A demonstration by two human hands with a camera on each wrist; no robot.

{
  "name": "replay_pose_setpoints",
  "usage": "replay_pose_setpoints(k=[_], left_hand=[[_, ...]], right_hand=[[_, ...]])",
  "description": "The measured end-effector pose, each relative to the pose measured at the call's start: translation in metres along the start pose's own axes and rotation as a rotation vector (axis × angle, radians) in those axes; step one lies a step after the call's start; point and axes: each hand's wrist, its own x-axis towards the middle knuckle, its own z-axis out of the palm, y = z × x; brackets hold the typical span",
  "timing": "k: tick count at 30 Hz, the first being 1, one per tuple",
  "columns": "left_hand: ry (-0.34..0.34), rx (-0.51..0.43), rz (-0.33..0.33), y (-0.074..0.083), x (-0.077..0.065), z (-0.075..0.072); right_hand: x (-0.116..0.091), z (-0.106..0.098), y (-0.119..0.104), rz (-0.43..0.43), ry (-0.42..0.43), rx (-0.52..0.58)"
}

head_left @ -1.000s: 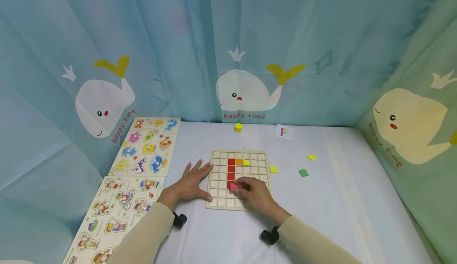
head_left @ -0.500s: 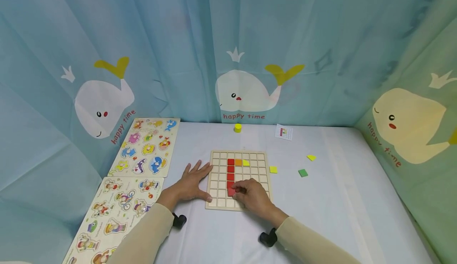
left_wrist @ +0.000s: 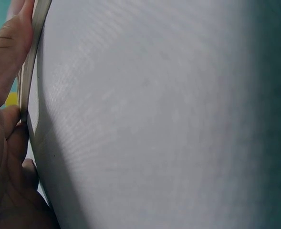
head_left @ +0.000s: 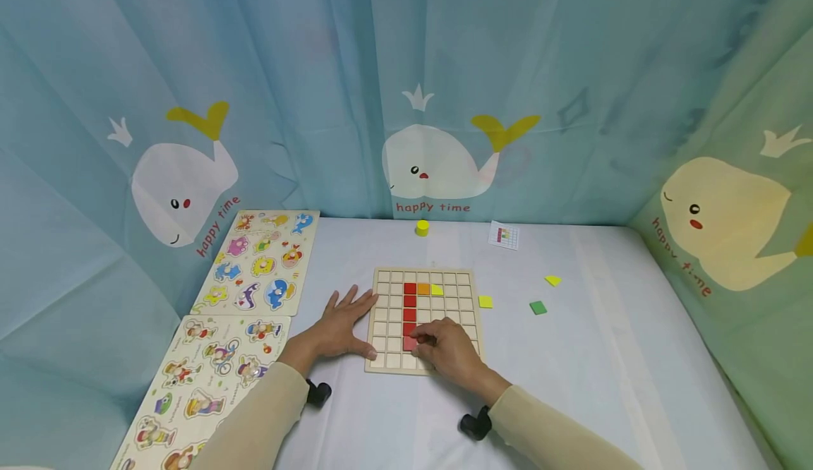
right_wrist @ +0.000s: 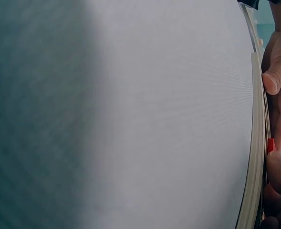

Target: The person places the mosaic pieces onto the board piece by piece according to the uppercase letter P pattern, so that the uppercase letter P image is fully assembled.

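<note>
Right hand (head_left: 452, 348): fingers pinch lowest red tile (head_left: 408, 344), at its cell on the board (head_left: 389, 344). Left hand (head_left: 344, 324) spread, touching board's left edge. Four red tiles (head_left: 409, 313), orange tile (head_left: 423, 289), yellow tile (head_left: 437, 290) in; loose green tile (head_left: 538, 308), yellow square (head_left: 485, 302) probably left. Card (head_left: 504, 236) unreadable; cells under right hand hidden.

"What clothing did you notice from where you stood?"

"Plain beige sleeves (head_left: 263, 417), long, down to the wrists."

"And near the cuffs?"

"Rounded black cameras (head_left: 319, 394), one per side; the left hand (head_left: 335, 329) and right hand (head_left: 454, 348) were bare."
</note>
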Motion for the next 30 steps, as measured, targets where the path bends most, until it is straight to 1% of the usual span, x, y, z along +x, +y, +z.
replay_pose_setpoints(k=[12,22,26,30], left_hand=[[-0.002,0.000,0.001,-0.0007,0.0001,0.0003],[0.003,-0.007,0.005,-0.0013,0.0002,0.0009],[0.006,-0.006,0.004,-0.0009,0.0003,0.0012],[0.004,0.000,0.003,-0.0007,0.0001,0.0011]], right_hand=[[0.0000,-0.0001,-0.0007,-0.007,-0.004,-0.005],[-0.0005,-0.0002,0.0005,-0.030,-0.007,-0.014],[-0.0004,0.0000,0.0007,-0.028,-0.005,-0.018],[-0.0003,-0.0002,0.0003,-0.006,-0.007,-0.011]])
